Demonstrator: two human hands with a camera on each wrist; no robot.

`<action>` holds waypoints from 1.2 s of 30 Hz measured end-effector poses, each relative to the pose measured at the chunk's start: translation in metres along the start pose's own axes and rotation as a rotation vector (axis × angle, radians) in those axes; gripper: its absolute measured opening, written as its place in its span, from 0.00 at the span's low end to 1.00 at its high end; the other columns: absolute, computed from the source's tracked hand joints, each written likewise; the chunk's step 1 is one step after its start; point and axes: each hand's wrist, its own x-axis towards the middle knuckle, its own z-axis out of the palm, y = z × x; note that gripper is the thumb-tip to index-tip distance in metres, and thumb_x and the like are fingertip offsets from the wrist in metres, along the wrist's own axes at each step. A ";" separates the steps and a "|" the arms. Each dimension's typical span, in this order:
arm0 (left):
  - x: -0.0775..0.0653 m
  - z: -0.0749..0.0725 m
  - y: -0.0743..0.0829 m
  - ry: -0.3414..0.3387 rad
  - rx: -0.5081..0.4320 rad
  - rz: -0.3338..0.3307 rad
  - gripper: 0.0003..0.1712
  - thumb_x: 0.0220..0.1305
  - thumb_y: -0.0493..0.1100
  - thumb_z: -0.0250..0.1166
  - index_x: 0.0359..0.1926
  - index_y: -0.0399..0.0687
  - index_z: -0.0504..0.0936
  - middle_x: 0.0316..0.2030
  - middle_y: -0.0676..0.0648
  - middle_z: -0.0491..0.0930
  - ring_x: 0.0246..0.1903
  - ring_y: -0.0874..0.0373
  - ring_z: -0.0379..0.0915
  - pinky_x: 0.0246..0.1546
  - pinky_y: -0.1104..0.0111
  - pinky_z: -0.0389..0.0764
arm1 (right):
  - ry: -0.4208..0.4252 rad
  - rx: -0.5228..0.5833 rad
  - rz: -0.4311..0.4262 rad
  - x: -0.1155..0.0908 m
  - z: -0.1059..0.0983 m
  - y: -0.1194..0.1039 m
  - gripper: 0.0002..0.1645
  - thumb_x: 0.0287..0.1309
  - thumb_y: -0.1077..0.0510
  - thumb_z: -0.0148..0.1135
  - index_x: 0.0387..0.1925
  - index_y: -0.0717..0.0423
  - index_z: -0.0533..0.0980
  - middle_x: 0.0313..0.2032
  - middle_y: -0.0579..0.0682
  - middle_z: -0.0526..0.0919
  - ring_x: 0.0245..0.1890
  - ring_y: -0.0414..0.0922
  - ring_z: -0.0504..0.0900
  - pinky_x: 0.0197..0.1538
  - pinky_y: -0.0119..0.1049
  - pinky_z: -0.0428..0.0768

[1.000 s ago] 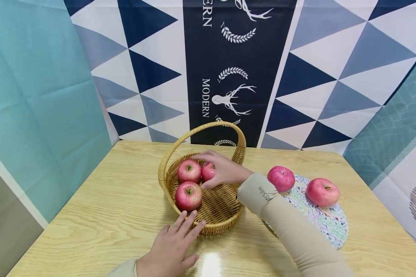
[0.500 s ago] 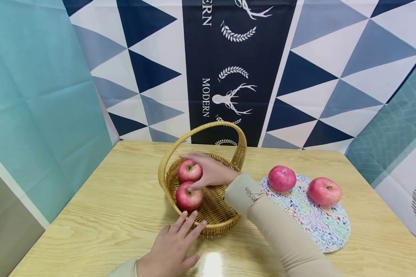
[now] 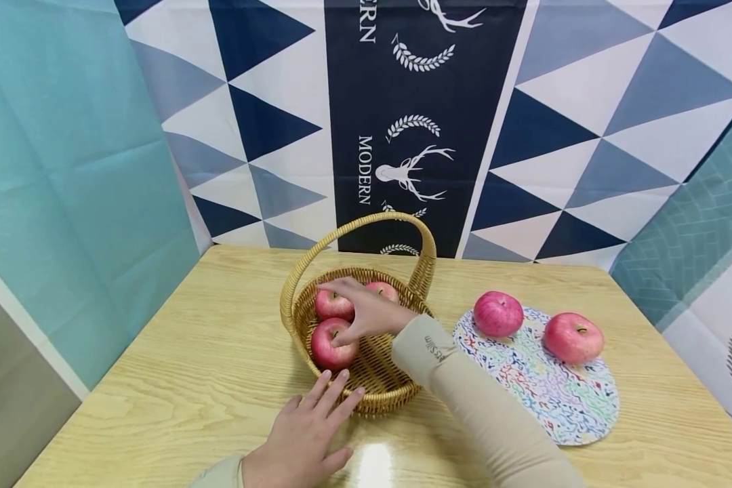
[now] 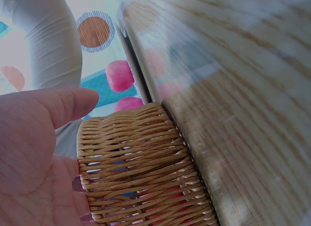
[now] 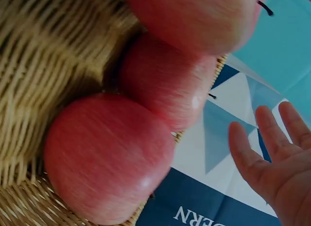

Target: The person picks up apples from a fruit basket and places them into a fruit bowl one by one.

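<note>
A wicker basket (image 3: 375,401) with a tall arched handle holds three red apples: a front apple (image 3: 331,351), a back-left apple (image 3: 331,306) and a back-right apple (image 3: 383,290). My right hand (image 3: 369,312) hovers over them with fingers spread, partly covering the two left ones. In the right wrist view its fingers (image 5: 267,160) hold nothing and stand apart from the fruit. My left hand (image 3: 301,430) reaches to the near rim, straight fingertips right at the wicker. From the left wrist view, its thumb (image 4: 77,104) is raised beside the basket wall (image 4: 136,158).
Right of the basket, a patterned oval mat (image 3: 561,400) lies on the wooden table (image 3: 177,379) with two more apples, a pink-red apple (image 3: 498,314) and a redder apple (image 3: 573,337). A patterned cloth backdrop (image 3: 415,135) stands behind the table.
My right hand has shifted left from the back-right apple to over the two left apples, and that back-right apple shows again behind it. The left hand stays at the rim.
</note>
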 end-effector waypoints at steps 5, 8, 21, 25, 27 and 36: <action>0.000 -0.001 -0.001 0.008 -0.002 0.005 0.43 0.58 0.63 0.61 0.71 0.55 0.62 0.70 0.43 0.59 0.67 0.46 0.56 0.45 0.49 0.77 | -0.042 0.011 0.017 -0.001 0.005 0.003 0.54 0.42 0.54 0.76 0.70 0.59 0.59 0.67 0.61 0.58 0.66 0.54 0.61 0.63 0.51 0.64; 0.000 -0.002 -0.001 0.007 -0.007 0.008 0.43 0.59 0.63 0.61 0.71 0.55 0.62 0.70 0.43 0.59 0.68 0.46 0.56 0.45 0.49 0.77 | -0.067 0.010 0.001 0.000 0.007 0.005 0.54 0.42 0.54 0.76 0.70 0.60 0.59 0.67 0.60 0.59 0.66 0.53 0.60 0.63 0.50 0.64; -0.001 -0.002 0.000 0.021 -0.002 0.002 0.42 0.58 0.63 0.62 0.71 0.55 0.63 0.70 0.43 0.59 0.67 0.46 0.57 0.45 0.49 0.76 | -0.264 -0.099 0.089 0.003 0.017 0.006 0.57 0.42 0.50 0.75 0.71 0.57 0.58 0.67 0.56 0.61 0.66 0.51 0.61 0.65 0.49 0.62; -0.001 -0.002 0.000 0.027 0.001 0.000 0.42 0.58 0.63 0.62 0.71 0.55 0.63 0.70 0.43 0.60 0.67 0.46 0.58 0.45 0.49 0.76 | -0.285 -0.173 0.104 0.004 0.021 0.005 0.51 0.43 0.54 0.73 0.69 0.56 0.61 0.65 0.56 0.65 0.63 0.49 0.65 0.63 0.45 0.66; -0.001 -0.003 0.000 0.026 0.000 0.001 0.42 0.58 0.63 0.62 0.71 0.55 0.63 0.70 0.43 0.60 0.67 0.46 0.58 0.45 0.49 0.76 | -0.297 -0.231 0.093 0.005 0.023 0.005 0.47 0.46 0.55 0.71 0.68 0.57 0.63 0.64 0.55 0.66 0.63 0.49 0.65 0.62 0.43 0.67; -0.002 -0.002 0.000 0.032 -0.016 0.001 0.42 0.58 0.62 0.62 0.70 0.54 0.63 0.69 0.43 0.60 0.67 0.46 0.58 0.45 0.50 0.76 | -0.318 -0.220 0.064 0.008 0.025 0.011 0.45 0.45 0.60 0.71 0.66 0.60 0.63 0.62 0.55 0.69 0.62 0.49 0.67 0.63 0.41 0.66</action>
